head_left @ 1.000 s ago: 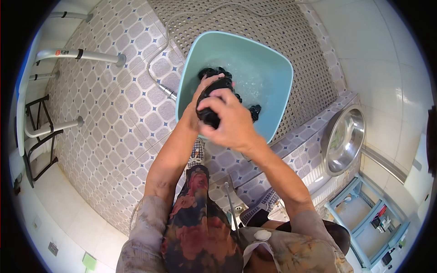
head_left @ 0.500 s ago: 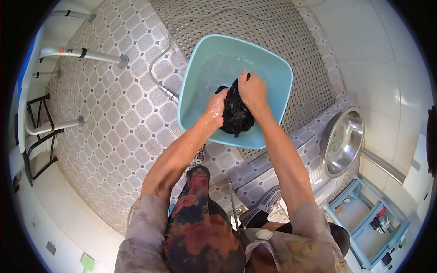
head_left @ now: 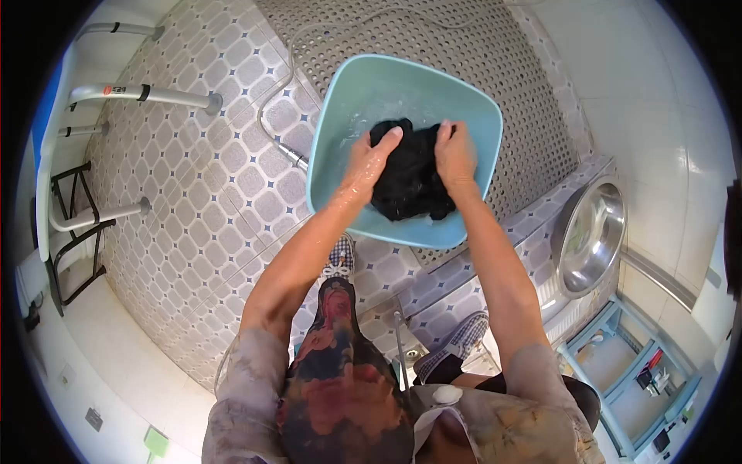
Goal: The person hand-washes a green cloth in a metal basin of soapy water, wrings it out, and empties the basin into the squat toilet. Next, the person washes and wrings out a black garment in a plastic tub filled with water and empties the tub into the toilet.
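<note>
In the tub, the black cloth lies between the two hands, its longer side running from the tub's far side to its near side. Neither hand is nearer — both touch it. The left hand grips one edge, thumb on top, its fingers mostly hidden; the right hand holds the opposite edge with curled fingers. Left of the tub, a rail bears a red label — its writing is too small to read.
</note>
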A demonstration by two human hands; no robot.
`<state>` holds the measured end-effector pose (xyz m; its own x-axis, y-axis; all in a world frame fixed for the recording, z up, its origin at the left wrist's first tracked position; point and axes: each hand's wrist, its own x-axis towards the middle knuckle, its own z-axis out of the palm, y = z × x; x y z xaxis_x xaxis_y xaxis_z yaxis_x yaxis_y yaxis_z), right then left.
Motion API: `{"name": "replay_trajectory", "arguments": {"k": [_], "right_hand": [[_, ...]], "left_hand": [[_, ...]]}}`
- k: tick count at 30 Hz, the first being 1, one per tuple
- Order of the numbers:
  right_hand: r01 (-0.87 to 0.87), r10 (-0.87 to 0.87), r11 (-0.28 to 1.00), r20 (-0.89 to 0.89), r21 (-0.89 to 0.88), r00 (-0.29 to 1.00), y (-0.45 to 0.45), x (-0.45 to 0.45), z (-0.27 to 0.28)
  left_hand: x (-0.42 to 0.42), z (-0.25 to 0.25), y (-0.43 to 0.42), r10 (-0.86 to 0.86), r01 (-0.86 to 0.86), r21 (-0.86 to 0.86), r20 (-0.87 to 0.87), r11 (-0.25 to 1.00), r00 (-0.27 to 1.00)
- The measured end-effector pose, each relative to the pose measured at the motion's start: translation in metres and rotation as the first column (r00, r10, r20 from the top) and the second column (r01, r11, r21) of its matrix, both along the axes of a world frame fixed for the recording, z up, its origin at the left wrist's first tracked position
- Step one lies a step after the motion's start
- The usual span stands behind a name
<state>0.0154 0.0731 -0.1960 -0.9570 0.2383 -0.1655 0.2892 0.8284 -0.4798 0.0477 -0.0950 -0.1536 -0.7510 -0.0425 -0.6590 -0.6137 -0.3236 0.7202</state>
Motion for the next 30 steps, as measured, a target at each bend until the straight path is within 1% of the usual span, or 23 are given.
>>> {"name": "replay_trajectory", "arguments": {"k": [1,2,3,4,5,6,9,10,13,14,16,17,18,19,20,21,22,23,24,25,27,28,30], "right_hand": [[-0.002,0.001,1.0,-0.024,-0.028,1.0,0.008,-0.003,-0.001],[-0.007,0.005,0.999,-0.049,-0.051,0.999,0.014,-0.005,-0.002],[-0.078,0.083,0.996,-0.109,0.046,0.991,0.014,-0.002,-0.003],[-0.141,0.163,0.98,-0.162,0.139,0.973,0.008,0.006,-0.005],[-0.197,0.244,0.953,-0.202,0.229,0.948,-0.001,0.017,-0.007],[-0.29,0.338,0.913,-0.135,0.285,0.931,-0.01,0.027,-0.007],[-0.475,0.491,0.818,0.035,0.326,0.87,-0.021,0.036,-0.015],[-0.462,0.445,0.843,0.126,0.274,0.887,-0.02,0.03,-0.017],[-0.489,0.457,0.84,0.182,0.233,0.871,-0.01,0.003,-0.01],[-0.442,0.42,0.861,0.138,0.253,0.897,-0.007,-0.004,-0.015],[-0.327,0.314,0.937,0.115,0.125,0.943,0.001,-0.009,-0.021],[-0.268,0.261,0.962,0.11,0.053,0.959,0.002,-0.011,-0.025],[-0.212,0.212,0.973,-0.011,-0.089,0.977,0.001,-0.012,-0.027],[-0.176,0.208,0.911,0.047,-0.372,0.977,-0.001,-0.011,-0.025],[-0.111,0.221,0.777,0.104,-0.619,0.97,0.0,-0.011,-0.021],[-0.018,0.244,0.586,0.155,-0.81,0.957,0.001,-0.009,-0.012],[-0.004,0.232,0.582,0.161,-0.813,0.959,-0.013,-0.002,0.023],[-0.05,0.278,0.548,0.125,-0.835,0.952,-0.018,0.005,0.03],[-0.253,0.344,0.612,-0.036,-0.749,0.938,-0.025,0.012,0.044],[-0.441,0.424,0.65,-0.186,-0.619,0.886,-0.035,0.017,0.06],[-0.566,0.486,0.661,-0.295,-0.492,0.823,-0.057,0.033,0.088],[-0.557,0.5,0.707,-0.249,-0.437,0.829,-0.069,0.042,0.103],[-0.586,0.521,0.766,-0.279,-0.265,0.807,-0.088,0.054,0.113]], "left_hand": [[-0.005,-0.004,-0.007,-0.015,0.007,-0.104,-0.084,0.995,0.996],[0.0,-0.043,-0.014,-0.124,0.069,-0.336,-0.144,0.939,0.982],[0.003,-0.045,-0.012,-0.257,0.155,-0.533,-0.122,0.832,0.959],[0.008,-0.047,-0.013,-0.381,0.223,-0.708,-0.07,0.67,0.922],[0.013,-0.049,-0.015,-0.486,0.274,-0.843,0.016,0.464,0.874],[0.015,-0.053,-0.013,-0.564,0.324,-0.859,0.051,0.396,0.824],[0.011,-0.059,-0.004,-0.697,0.483,-0.875,0.357,-0.017,0.622],[0.006,-0.052,-0.005,-0.704,0.544,-0.839,0.378,0.014,0.601],[0.001,-0.06,-0.022,-0.719,0.46,-0.882,0.256,0.1,0.646],[0.001,-0.066,-0.029,-0.67,0.417,-0.868,0.142,0.269,0.728],[0.009,-0.073,-0.037,-0.503,0.298,-0.759,-0.045,0.579,0.863],[0.013,-0.077,-0.037,-0.373,0.263,-0.544,-0.1,0.797,0.923],[0.015,-0.071,-0.037,-0.228,0.188,-0.288,-0.111,0.939,0.967],[0.014,-0.057,-0.037,-0.078,0.078,-0.012,-0.082,0.997,0.994],[0.009,-0.043,-0.036,-0.023,0.013,0.154,0.063,0.988,0.998],[0.003,-0.038,-0.034,0.014,-0.032,0.19,0.098,0.981,0.995],[-0.005,-0.037,-0.031,0.046,-0.075,0.224,0.132,0.972,0.99],[-0.011,-0.036,-0.029,0.073,-0.116,0.257,0.17,0.959,0.983],[-0.015,-0.036,-0.03,0.034,-0.067,0.415,0.086,0.907,0.996],[-0.02,-0.042,-0.023,0.142,-0.164,0.496,0.082,0.853,0.987],[-0.025,-0.039,-0.026,0.057,-0.204,0.568,0.266,0.797,0.962],[-0.022,-0.01,-0.024,0.047,-0.134,0.58,0.163,0.804,0.986],[-0.02,-0.038,-0.023,0.07,-0.095,0.721,0.065,0.687,0.995]]}}
